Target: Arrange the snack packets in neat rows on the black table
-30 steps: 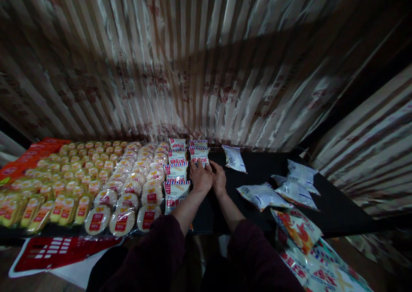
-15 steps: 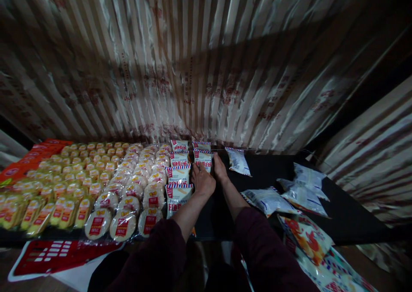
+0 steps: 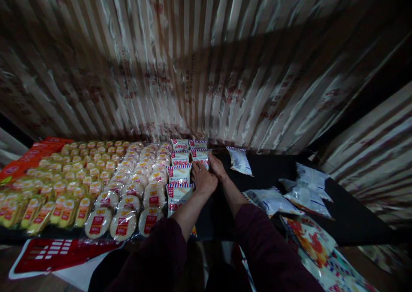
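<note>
A white snack bag with red print and a striped top edge sits between my hands, leaning in the second column of bags. My left hand has its fingers bent against the bag's lower front. At the bag's right edge, my right hand grips its side, the fingertips partly hidden. Behind it stands another snack bag of the same kind. Immediately left runs a column of matching bags, the nearest snack bag close to my left forearm.
Rows of round packaged crackers and yellow-wrapped snacks fill the left. To the right a single bag lies on the black table, with several loose bags farther right. A red basket stands below the front edge.
The bag between my hands has shifted slightly left, nearer the first column. My right hand has moved left with it, and my left hand stays against its front.
</note>
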A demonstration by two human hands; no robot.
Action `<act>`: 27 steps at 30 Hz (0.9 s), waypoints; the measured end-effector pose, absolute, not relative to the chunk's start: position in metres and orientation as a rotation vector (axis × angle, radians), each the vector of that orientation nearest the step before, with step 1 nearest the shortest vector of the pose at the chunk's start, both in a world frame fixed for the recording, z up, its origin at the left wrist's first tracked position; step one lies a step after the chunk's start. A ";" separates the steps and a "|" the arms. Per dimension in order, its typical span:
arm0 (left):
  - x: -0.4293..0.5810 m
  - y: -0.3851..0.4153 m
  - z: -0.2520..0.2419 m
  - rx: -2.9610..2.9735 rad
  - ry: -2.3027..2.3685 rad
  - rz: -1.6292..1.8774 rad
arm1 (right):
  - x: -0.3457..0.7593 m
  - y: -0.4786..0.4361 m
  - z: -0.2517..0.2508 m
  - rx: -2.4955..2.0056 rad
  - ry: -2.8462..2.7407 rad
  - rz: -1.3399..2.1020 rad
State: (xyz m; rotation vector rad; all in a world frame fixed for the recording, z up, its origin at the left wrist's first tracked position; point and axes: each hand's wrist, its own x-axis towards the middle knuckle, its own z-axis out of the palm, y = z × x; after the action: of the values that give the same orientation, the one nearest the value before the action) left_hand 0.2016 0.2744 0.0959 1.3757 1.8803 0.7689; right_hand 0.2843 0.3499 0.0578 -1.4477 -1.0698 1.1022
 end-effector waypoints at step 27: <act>0.200 0.275 0.099 1.437 1.875 0.685 | 0.284 0.345 0.054 -1.529 -1.184 0.963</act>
State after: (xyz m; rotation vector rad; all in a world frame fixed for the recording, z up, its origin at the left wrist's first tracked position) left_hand 0.2000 0.2749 0.0989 1.4374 1.8752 0.6848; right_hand 0.2843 0.3447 0.0538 -1.5293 -1.1843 0.9632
